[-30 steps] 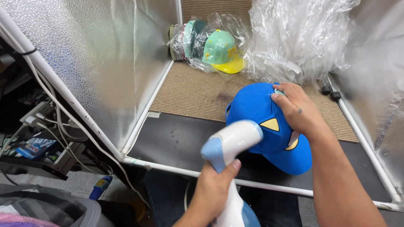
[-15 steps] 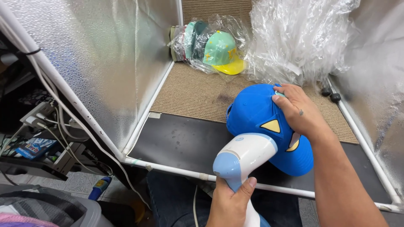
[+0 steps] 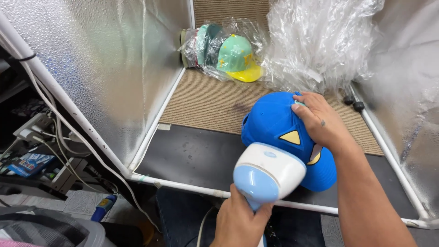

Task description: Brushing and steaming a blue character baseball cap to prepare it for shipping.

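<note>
Blue fabric cap with yellow triangles [image 3: 279,126] is gripped by right hand [image 3: 320,120] at its 3 o'clock. White-and-blue handheld steamer [image 3: 269,174], at cap's 6 o'clock, is grasped by left hand [image 3: 240,222].

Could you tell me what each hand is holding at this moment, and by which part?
The left hand grips the steamer by its handle; the right hand holds the blue cap by its crown.

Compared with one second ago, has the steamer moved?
Yes. The steamer in the left hand has moved right, against the white frame pipe, and now overlaps the blue cap.
</note>
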